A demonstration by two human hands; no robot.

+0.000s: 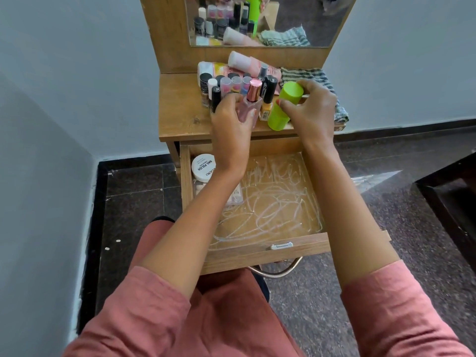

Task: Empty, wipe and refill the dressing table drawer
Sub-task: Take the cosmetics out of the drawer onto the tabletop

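Two grips, L fingers (233, 101) pink bottle (252, 105), R fingers (306, 86) green bottle (279, 117), drawer (257, 255) white-scribbled

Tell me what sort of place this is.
Probably a dressing corner in a home bedroom: a small wooden dressing table with a mirror, nail polish bottles and tubes crowded on its top, and its drawer pulled open.

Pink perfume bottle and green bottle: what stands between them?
A yellow nail polish bottle with a black cap stands on the tabletop between the pink perfume bottle and the green bottle, as the head view shows.
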